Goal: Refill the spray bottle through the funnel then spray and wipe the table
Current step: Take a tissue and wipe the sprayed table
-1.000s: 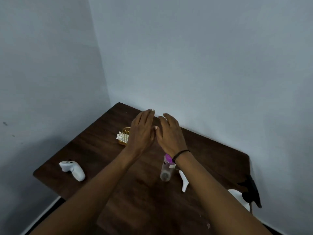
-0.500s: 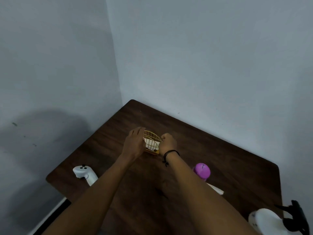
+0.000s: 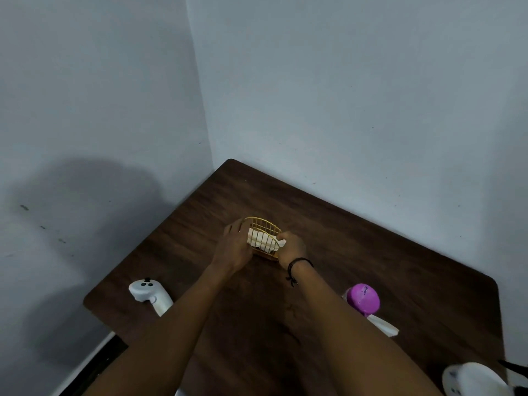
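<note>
Right now I am seeing the pink funnel (image 3: 363, 299) sitting on the spray bottle, whose body is hiding behind my right forearm. Its white spray head (image 3: 383, 327) is lying just beside it on the dark surface (image 3: 371, 238). My left hand (image 3: 233, 247) is bracing a yellow wire holder (image 3: 264, 225), while my right hand (image 3: 290, 248) is pinching a white napkin (image 3: 261, 241) inside. 1 white controller (image 3: 148, 295) is resting near the left edge.
</note>
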The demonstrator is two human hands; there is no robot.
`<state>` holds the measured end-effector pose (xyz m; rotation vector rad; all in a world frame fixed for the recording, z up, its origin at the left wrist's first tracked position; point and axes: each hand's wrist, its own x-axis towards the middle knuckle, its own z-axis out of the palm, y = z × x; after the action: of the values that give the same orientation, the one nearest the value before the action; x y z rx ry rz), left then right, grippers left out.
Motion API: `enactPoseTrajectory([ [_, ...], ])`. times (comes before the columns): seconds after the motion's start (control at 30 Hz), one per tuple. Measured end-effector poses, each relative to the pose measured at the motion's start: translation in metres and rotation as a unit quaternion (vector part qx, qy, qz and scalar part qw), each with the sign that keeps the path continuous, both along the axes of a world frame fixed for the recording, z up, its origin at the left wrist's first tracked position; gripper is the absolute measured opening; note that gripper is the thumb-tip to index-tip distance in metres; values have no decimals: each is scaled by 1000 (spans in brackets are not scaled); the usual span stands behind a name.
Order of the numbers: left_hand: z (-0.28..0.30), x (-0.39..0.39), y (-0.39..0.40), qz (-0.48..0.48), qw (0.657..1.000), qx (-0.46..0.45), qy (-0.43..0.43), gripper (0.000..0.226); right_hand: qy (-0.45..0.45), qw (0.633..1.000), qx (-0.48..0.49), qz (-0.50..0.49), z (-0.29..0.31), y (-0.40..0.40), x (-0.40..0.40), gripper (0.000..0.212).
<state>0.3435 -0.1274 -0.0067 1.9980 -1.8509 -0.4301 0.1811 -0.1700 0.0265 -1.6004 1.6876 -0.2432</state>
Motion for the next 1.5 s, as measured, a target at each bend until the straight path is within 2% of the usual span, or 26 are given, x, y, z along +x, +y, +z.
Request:
enactPoseTrajectory([
  [0.23, 0, 0, -2, 14, 1000, 16, 18, 68, -4, 1000, 16, -6, -4, -4, 0, 42],
  [0.37, 2, 1, -5, 13, 1000, 11, 19, 67, -68, 994, -30, -76, 4, -4, 2, 30],
  [0.47, 1, 1, -5, 17, 999, 17, 24, 67, -160, 973, -44, -160, 13, -3, 4, 25],
  [0.6, 2, 2, -5, 15, 999, 18, 31, 66, -251, 943, -57, -213, 25, -1, 8, 21],
  [0.8, 11, 2, -2, 15, 1000, -12, 18, 66, -286, 912, -147, -254, 40, 8, 8, 17],
  [0.97, 27, -11, -3, 12, 996, -78, 42, 64, -310, 887, -221, -262, 55, 15, 5, 22],
  [1.33, 78, -59, 2, -39, 973, -206, 96, 65, -415, 842, -244, -243, 102, 31, -30, 28],
  [1.5, 107, -88, 9, -62, 939, -322, 105, 27, -431, 830, -259, -242, 132, 48, -69, 37],
])
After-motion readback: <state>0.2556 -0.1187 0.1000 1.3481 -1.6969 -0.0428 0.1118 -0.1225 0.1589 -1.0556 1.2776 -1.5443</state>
